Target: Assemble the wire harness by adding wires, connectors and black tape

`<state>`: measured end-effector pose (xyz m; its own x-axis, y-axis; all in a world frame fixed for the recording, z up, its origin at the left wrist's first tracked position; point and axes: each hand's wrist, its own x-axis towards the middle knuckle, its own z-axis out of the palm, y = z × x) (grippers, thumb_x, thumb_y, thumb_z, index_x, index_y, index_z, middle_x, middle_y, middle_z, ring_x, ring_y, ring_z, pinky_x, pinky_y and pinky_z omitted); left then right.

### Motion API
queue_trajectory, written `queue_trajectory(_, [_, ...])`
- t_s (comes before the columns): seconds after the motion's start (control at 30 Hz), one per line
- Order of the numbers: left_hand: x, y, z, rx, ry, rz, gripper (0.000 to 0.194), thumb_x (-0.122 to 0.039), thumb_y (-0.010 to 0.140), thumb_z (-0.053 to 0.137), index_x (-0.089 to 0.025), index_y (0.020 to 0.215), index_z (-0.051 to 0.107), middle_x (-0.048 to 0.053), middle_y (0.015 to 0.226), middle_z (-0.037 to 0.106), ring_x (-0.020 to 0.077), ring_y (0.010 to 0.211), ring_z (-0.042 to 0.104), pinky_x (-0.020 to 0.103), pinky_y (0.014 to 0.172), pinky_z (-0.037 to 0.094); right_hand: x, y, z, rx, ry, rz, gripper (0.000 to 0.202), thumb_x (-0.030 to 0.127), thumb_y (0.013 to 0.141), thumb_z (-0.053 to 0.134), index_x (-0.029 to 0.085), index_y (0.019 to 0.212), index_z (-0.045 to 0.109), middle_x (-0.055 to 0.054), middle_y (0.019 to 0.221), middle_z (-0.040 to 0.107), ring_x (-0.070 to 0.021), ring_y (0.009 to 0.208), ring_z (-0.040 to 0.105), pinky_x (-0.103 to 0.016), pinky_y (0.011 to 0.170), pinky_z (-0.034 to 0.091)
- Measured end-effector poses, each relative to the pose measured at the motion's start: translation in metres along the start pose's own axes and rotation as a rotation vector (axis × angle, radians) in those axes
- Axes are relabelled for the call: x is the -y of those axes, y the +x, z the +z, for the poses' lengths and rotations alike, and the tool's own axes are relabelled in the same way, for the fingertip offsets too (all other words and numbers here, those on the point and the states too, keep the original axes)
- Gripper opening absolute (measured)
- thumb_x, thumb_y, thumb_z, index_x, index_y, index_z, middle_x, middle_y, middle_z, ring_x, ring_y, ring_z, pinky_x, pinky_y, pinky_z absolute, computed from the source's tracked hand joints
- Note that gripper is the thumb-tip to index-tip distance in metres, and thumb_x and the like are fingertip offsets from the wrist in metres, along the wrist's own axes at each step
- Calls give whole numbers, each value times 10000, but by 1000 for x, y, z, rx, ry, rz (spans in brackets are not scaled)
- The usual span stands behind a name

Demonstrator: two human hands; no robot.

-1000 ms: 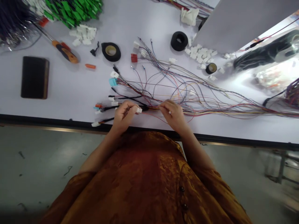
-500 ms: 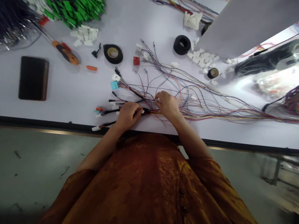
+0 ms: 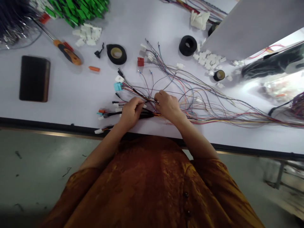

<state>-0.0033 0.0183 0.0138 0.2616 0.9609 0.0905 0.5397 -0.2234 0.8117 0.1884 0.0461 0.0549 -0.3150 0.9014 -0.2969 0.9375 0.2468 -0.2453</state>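
A wiring harness (image 3: 213,120) of many thin coloured wires runs across the white table, its left end in front of me. My left hand (image 3: 130,113) is closed in a pinch on a dark wire of it, above a black-wrapped branch (image 3: 147,114). Just to the right, the curled fingers of my right hand (image 3: 167,104) grip the wires; the fingertips partly hide what they hold. Left of the hands lie a light-blue connector (image 3: 117,86), an orange connector (image 3: 101,111) and a white connector (image 3: 98,131). Farther back is a red connector (image 3: 140,61).
Black tape rolls (image 3: 122,54) lie behind the harness, another (image 3: 187,45) farther right. A screwdriver (image 3: 68,53) and a dark rectangular case (image 3: 34,79) are at left. Green connectors (image 3: 80,11) and white connectors (image 3: 209,60) form piles. A grey panel (image 3: 247,28) stands at right.
Both hands have shifted slightly away from me, the right one also a little left. The left fingertips have moved off the black-wrapped branch, which shows more now. The view has shifted slightly.
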Motion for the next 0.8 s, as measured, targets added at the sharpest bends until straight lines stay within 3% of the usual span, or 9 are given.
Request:
queue_trajectory(0.1, [-3, 1, 5, 44, 39, -69, 162, -233, 927, 492, -168, 971, 633, 62, 918, 692, 191, 848, 631, 312, 802, 492, -5, 3, -2, -3, 31, -11, 203, 190, 905, 514, 196, 1041, 664, -90, 1063, 698, -222, 923, 643, -300, 671, 366])
queue_trajectory(0.3, [-9, 0, 19, 81, 231, -79, 398, -120, 880, 441, -131, 1231, 629, 115, 1098, 686, 241, 1013, 637, 355, 910, 495, -13, 8, -5, -12, 151, 7, 265, 215, 895, 497, 218, 1075, 691, -62, 991, 739, -220, 904, 643, -294, 701, 371])
queue_trajectory(0.5, [-17, 0, 21, 190, 407, -81, 495, -130, 901, 430, -170, 1365, 596, 110, 1055, 650, 257, 977, 637, 354, 837, 509, -12, 9, -3, -47, 183, 20, 263, 198, 869, 504, 195, 1046, 700, -80, 979, 743, -221, 860, 630, -299, 713, 386])
queue_trajectory(0.67, [-27, 0, 24, 231, 548, -94, 537, -145, 913, 417, -168, 1437, 530, 130, 1143, 635, 290, 1042, 617, 383, 841, 506, -14, 8, 3, -85, 300, -13, 241, 199, 858, 516, 178, 1012, 700, -74, 961, 737, -200, 832, 612, -289, 708, 386])
queue_trajectory(0.8, [-26, -1, 25, 240, 568, -75, 499, -154, 910, 424, -185, 1386, 572, 129, 1130, 634, 295, 1026, 616, 391, 816, 504, -22, 15, 9, -138, 445, -91, 274, 210, 896, 463, 157, 998, 713, -67, 951, 732, -173, 836, 608, -276, 754, 409])
